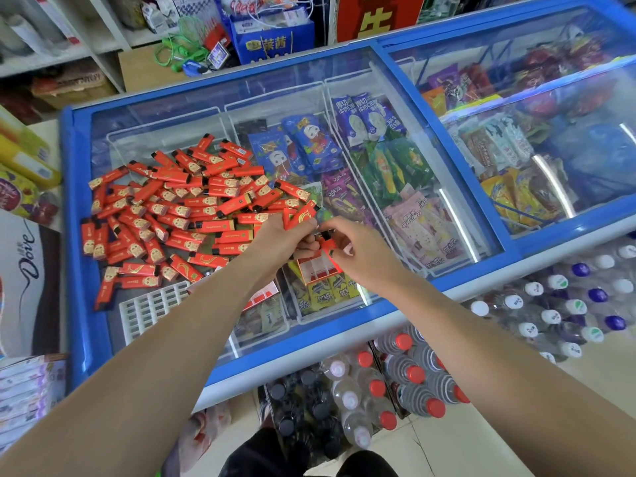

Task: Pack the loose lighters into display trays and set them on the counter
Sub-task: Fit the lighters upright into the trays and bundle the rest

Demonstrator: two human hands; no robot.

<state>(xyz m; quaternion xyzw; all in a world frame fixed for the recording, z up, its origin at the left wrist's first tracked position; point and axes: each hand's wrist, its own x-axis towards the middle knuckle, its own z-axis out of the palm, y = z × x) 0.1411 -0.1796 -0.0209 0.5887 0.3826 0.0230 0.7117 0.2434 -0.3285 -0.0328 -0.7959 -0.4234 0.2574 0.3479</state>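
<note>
Packing in progress, head view only. Item: red display tray (318, 268), small, with white dividers, at frame centre, just below both hands, open side toward the camera; it sits on the glass lid of the chest freezer (447, 187), which serves as the worktop.

Item: left hand (280, 237), fingers curled round a small bunch of red lighters (298, 216) that fan up and to the right.

Item: right hand (356, 246), thumb and fingers pinching a single lighter (327, 243) directly above the tray; its long axis appears to run downward toward the slots, though its ends are partly hidden by fingers. The right hand is the nearer to the tray, so seating this lighter looks like a short drop straight down.

Item: loose lighter pile (172, 208), centre left, lying flat at all angles, left of the left hand.

Item: white grid insert (151, 306), lower left of the pile, empty.

Judgement: task early; most lighters unpacked.
</note>
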